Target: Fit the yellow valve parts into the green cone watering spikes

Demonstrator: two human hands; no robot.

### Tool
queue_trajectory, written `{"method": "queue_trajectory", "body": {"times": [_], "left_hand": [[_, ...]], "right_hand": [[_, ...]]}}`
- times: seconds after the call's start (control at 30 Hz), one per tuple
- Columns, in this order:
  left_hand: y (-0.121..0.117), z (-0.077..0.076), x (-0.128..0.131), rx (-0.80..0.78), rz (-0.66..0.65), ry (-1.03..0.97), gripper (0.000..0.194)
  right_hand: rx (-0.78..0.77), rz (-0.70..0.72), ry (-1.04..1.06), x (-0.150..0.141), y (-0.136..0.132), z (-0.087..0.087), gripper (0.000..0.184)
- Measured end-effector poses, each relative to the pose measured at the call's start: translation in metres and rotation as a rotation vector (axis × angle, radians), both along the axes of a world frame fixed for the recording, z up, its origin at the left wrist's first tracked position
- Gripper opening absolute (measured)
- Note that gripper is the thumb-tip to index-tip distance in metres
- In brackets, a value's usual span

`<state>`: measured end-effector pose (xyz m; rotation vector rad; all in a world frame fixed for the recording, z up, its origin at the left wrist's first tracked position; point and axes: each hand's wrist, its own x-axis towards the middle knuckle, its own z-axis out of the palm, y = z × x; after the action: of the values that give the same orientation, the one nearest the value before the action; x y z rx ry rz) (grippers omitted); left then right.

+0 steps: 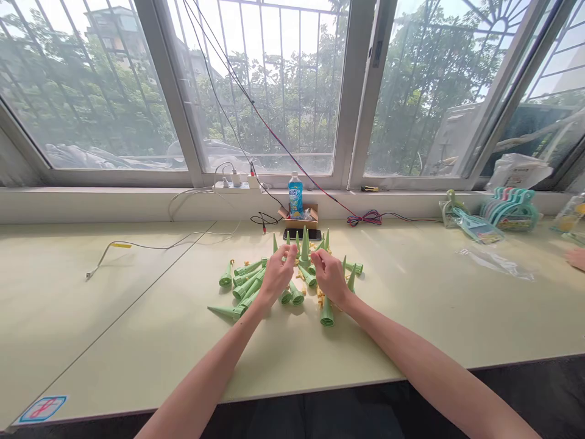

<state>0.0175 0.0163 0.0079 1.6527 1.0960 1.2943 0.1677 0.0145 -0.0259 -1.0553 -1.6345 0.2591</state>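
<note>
Both hands hover over a pile of green plastic cones, hollow and ribbed at the wide end. My left hand [278, 273] is closed, its thumb against the curled fingers; anything in it is hidden. Just across from it, my right hand [331, 278] is closed in a pinch, and I cannot make out what it holds. One tall green cone [304, 249] stands upright beyond the gap between the hands. Other cones lie on their sides, such as a green cone [326, 312] below my right hand. Small yellow plastic pieces [320, 297] are scattered among them.
Behind the pile lie a dark phone [301, 234] and a small cardboard box [311, 223] beside a blue-liquid bottle [295, 196]. Cables [364, 217] run along the sill. Teal plastic hangers [510, 209] stand at right, near another person's hand [576, 258].
</note>
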Motion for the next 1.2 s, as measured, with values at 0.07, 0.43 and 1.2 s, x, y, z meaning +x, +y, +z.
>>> {"method": "queue_trajectory", "body": {"times": [0.07, 0.43, 1.2], "left_hand": [[0.0013, -0.0002, -0.0016, -0.067, -0.006, -0.027, 0.047], [-0.0023, 0.0088, -0.0022, -0.347, -0.18, -0.163, 0.045], [-0.0051, 0.0062, -0.006, -0.237, -0.212, -0.046, 0.046]], "right_hand": [[0.008, 0.019, -0.026, 0.0009, 0.0004, -0.0003, 0.038], [0.072, 0.071, -0.161, 0.0017, 0.004, -0.0024, 0.035], [-0.034, 0.037, -0.048, 0.0021, 0.0025, -0.0008, 0.039]]}}
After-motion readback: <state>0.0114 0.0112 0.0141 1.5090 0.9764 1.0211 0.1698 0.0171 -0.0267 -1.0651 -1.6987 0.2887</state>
